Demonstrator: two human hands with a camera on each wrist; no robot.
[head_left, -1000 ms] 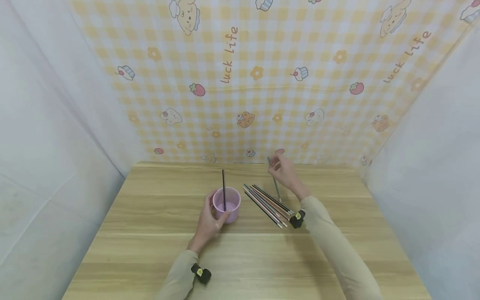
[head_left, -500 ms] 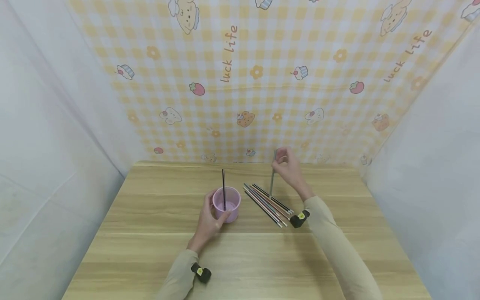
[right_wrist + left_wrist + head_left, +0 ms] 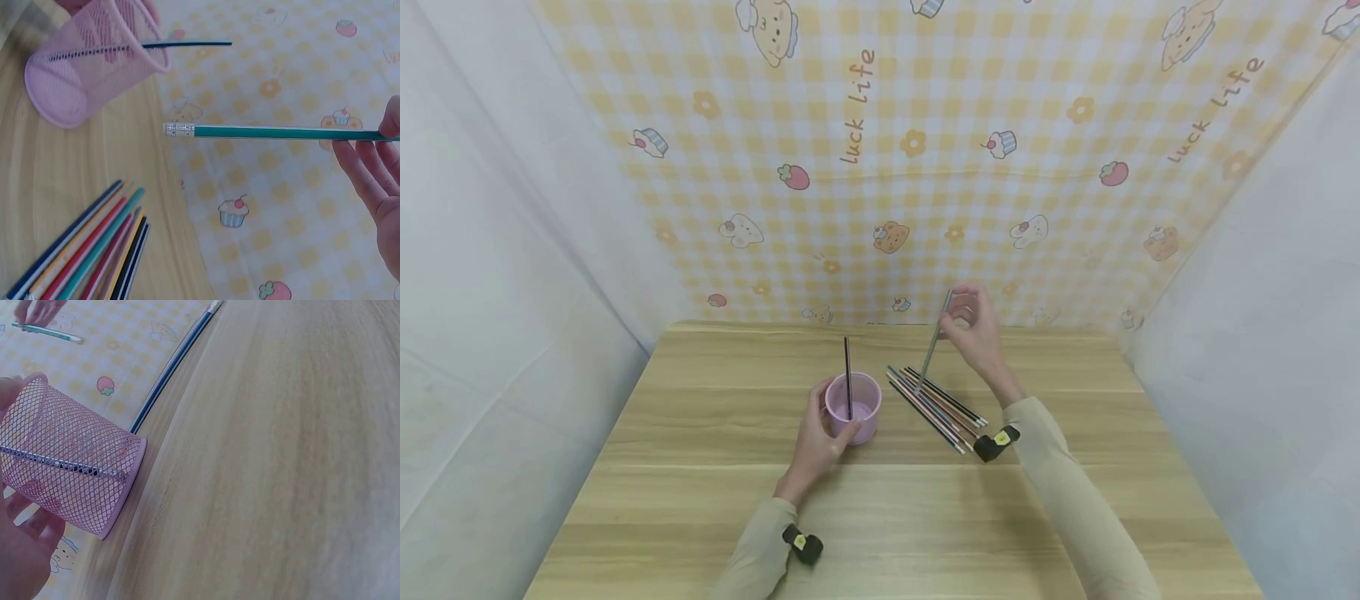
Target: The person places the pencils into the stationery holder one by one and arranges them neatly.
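Note:
My left hand (image 3: 816, 442) grips a pink mesh pen cup (image 3: 69, 456) from its left side, thumb at the front. Inside the cup leans one dark pencil (image 3: 847, 375), its upper end sticking out above the rim. With thumb and fingertips my right hand (image 3: 973, 329) pinches a green pencil (image 3: 269, 132) near its upper end. The white eraser end points down, over the far end of a bunch of pencils (image 3: 936, 408) in the head view. That bunch, in several colours, lies fanned on the table to the right of the cup.
The wood-grain table (image 3: 700, 500) ends at the back against a yellow checked cloth (image 3: 917, 200) with cartoon prints. White sheets hang at the left (image 3: 512, 292) and right (image 3: 1247, 333). A small black wrist camera sits on each sleeve.
The green pencil has swung its eraser end leftward, from beside the bunch to over it, and its top has risen slightly with my right hand. My left hand and the cup stay put.

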